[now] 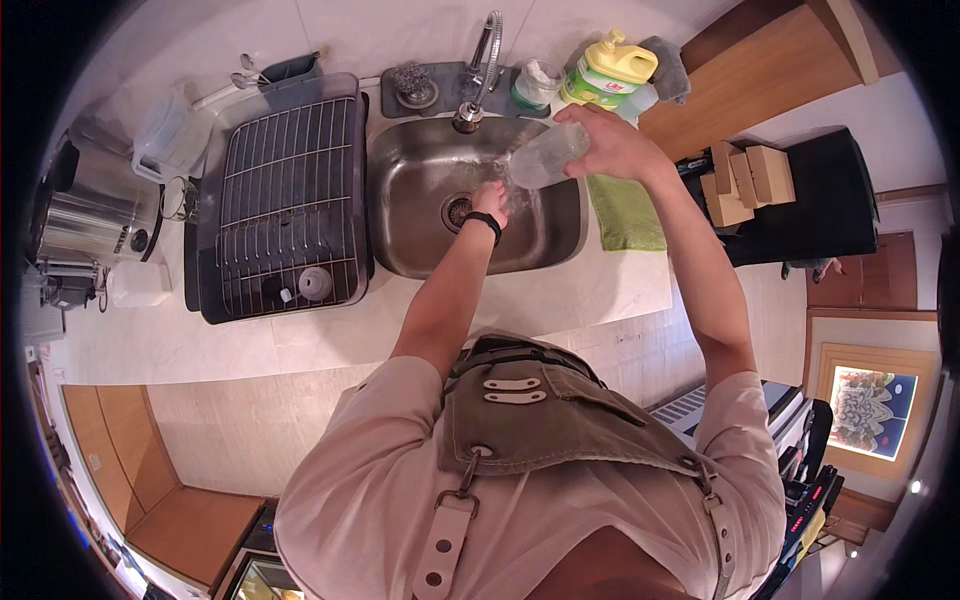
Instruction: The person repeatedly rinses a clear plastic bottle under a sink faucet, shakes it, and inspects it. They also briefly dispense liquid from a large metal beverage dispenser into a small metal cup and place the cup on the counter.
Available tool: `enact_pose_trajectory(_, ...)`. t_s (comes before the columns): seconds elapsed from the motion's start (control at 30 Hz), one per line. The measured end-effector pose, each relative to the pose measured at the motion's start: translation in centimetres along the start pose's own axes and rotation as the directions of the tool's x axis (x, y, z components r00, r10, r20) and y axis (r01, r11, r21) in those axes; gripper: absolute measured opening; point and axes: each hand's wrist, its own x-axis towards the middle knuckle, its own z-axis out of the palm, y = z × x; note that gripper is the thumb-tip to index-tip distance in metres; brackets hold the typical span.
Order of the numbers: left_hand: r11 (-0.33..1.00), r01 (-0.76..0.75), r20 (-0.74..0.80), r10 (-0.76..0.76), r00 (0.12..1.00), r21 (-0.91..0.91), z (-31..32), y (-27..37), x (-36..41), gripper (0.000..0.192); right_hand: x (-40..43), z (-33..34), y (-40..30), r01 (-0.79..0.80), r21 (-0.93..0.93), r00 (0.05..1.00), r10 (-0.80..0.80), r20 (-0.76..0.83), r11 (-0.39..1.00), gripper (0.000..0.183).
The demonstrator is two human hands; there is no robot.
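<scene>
In my right hand (pixel 616 142) is a clear jar-like container (pixel 550 156), tilted on its side over the right half of the stainless steel sink (pixel 405 225). Water splashes around its lower left end. My left hand (pixel 491 201), with a black band on the wrist, is low in the sink beside the drain (pixel 456 212). Its fingers point towards the splashing water and are partly blurred, so their closure is unclear. Above the basin hangs the head of a spring-hose faucet (pixel 469 116).
A dish rack (pixel 289 172) stands left of the sink. Behind it are a metal scrubber (pixel 412 79), a glass jar (pixel 537 84) and a yellow Liby pump bottle (pixel 609 71). A green cloth (pixel 628 214) lies on the right counter. A steel appliance (pixel 101 202) stands far left.
</scene>
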Motion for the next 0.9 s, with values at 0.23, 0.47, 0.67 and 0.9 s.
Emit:
enact_pose_trajectory(0.23,0.962,-0.205,-0.114,0.227,0.967,0.18,-0.3,0.2,-1.0,0.033,0.5,-1.4,-0.7,0.042,0.008,0.996,-0.042,-0.083,0.999,0.077)
enact_pose_trajectory(0.47,0.988,-0.108,0.039,0.104,0.994,0.109,1.6,2.6,-6.3,0.042,0.0,-0.6,-1.5,-0.017,0.052,0.996,0.022,-0.092,0.999,0.076)
enact_pose_trajectory(0.67,0.817,0.235,0.382,-0.019,0.924,-0.527,2.3,4.2,-9.0,0.052,-2.5,1.7,0.0,0.091,0.264,0.993,-0.067,-0.101,0.96,0.079)
enact_pose_trajectory(0.9,0.901,0.047,0.387,0.138,0.912,-0.431,2.3,4.8,-11.3,0.047,-5.5,2.3,1.3,0.109,0.508,0.986,-0.029,-0.163,0.855,0.083)
